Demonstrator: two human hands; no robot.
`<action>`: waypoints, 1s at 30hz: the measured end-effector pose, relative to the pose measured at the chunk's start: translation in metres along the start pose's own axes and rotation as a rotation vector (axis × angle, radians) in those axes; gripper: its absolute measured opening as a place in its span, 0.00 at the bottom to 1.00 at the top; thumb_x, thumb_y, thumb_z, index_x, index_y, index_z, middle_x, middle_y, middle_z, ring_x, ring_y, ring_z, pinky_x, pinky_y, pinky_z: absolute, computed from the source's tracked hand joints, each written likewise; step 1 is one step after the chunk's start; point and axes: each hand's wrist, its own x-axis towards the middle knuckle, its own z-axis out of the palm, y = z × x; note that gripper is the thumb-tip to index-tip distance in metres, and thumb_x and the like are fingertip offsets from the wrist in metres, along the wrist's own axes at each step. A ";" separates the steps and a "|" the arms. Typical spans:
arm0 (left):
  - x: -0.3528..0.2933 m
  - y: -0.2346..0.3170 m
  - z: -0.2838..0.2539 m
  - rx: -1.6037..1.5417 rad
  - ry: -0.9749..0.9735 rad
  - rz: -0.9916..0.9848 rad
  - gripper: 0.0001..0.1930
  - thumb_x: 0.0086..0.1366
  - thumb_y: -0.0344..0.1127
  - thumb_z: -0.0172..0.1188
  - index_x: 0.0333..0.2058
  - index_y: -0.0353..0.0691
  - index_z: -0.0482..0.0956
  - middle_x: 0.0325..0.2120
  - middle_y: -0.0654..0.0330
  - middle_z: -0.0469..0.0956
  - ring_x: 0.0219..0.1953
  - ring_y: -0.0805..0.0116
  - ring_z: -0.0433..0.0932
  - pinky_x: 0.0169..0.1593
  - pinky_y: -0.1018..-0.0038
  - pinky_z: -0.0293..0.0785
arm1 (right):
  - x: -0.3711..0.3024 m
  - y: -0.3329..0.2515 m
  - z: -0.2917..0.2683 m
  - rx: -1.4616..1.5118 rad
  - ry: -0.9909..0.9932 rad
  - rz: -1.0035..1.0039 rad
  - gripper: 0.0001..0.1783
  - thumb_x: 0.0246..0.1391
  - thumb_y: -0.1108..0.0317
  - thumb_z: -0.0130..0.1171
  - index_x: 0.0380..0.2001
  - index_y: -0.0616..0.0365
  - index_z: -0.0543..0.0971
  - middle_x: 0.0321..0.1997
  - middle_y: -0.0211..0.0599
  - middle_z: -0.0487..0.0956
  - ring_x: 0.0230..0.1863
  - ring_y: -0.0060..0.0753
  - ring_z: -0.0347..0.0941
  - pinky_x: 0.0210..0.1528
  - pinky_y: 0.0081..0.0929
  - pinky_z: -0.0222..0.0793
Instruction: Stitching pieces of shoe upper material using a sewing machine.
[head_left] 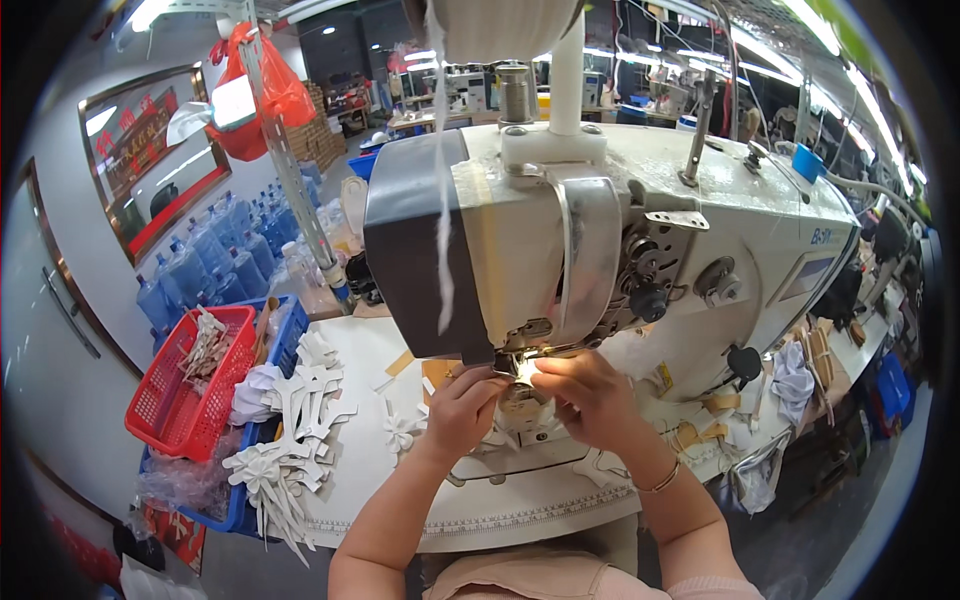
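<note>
Directly between the left hand (464, 408) and the right hand (597, 402) sits the sewing machine's (600, 240) lit needle spot (523, 367), neither clearly nearer, their fingers bent toward it, though whether they pinch anything I cannot tell.

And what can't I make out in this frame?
Head view:
Details of whatever lies between the left hand and right hand: obscured by both hands and bright glare.
Inside of the blue basket: mostly hidden by the red basket and clear plastic.
Top of the white spool: cut off by the upper edge.
</note>
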 end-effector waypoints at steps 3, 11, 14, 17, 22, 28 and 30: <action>-0.002 -0.005 0.000 0.035 0.027 0.049 0.09 0.47 0.17 0.61 0.27 0.39 0.80 0.27 0.58 0.79 0.30 0.63 0.79 0.31 0.75 0.75 | -0.002 -0.008 -0.001 -0.077 -0.022 0.005 0.23 0.32 0.76 0.63 0.38 0.47 0.78 0.42 0.24 0.78 0.33 0.32 0.70 0.32 0.24 0.72; -0.002 -0.009 0.002 -0.152 -0.032 -0.057 0.07 0.50 0.18 0.56 0.28 0.37 0.77 0.31 0.57 0.77 0.34 0.55 0.76 0.35 0.69 0.73 | 0.006 -0.014 -0.001 -0.118 -0.051 0.035 0.23 0.33 0.78 0.61 0.38 0.47 0.79 0.41 0.22 0.78 0.32 0.31 0.71 0.30 0.26 0.73; -0.001 -0.007 0.002 -0.150 -0.012 -0.047 0.07 0.50 0.18 0.56 0.28 0.36 0.76 0.31 0.57 0.77 0.34 0.55 0.76 0.36 0.69 0.72 | 0.005 -0.013 -0.002 -0.081 -0.039 0.064 0.22 0.34 0.79 0.61 0.38 0.47 0.79 0.41 0.24 0.79 0.33 0.32 0.72 0.30 0.26 0.73; -0.001 -0.007 0.004 -0.144 0.003 -0.028 0.07 0.50 0.18 0.56 0.28 0.37 0.76 0.31 0.57 0.77 0.33 0.55 0.75 0.35 0.69 0.73 | 0.002 -0.003 -0.009 -0.027 -0.027 0.079 0.21 0.35 0.79 0.62 0.38 0.48 0.79 0.39 0.25 0.79 0.34 0.33 0.73 0.32 0.27 0.73; -0.002 -0.007 0.004 -0.105 -0.003 0.058 0.07 0.49 0.19 0.58 0.28 0.38 0.77 0.30 0.59 0.76 0.33 0.57 0.75 0.34 0.70 0.73 | -0.032 0.029 -0.027 0.189 -0.023 0.525 0.19 0.48 0.71 0.61 0.46 0.57 0.76 0.26 0.38 0.72 0.23 0.39 0.69 0.27 0.31 0.65; -0.005 -0.005 -0.004 -0.016 -0.003 0.132 0.08 0.49 0.21 0.59 0.29 0.39 0.78 0.30 0.61 0.77 0.32 0.60 0.76 0.32 0.72 0.73 | -0.023 -0.006 -0.029 0.084 -0.044 0.370 0.22 0.56 0.64 0.52 0.53 0.58 0.70 0.32 0.42 0.69 0.25 0.41 0.70 0.28 0.32 0.67; -0.013 0.006 -0.020 -0.022 -0.062 0.281 0.10 0.47 0.21 0.62 0.31 0.38 0.79 0.32 0.60 0.77 0.32 0.63 0.76 0.32 0.72 0.75 | -0.023 -0.028 -0.028 0.229 -0.083 0.382 0.17 0.52 0.71 0.57 0.47 0.57 0.75 0.35 0.41 0.72 0.27 0.39 0.73 0.27 0.30 0.69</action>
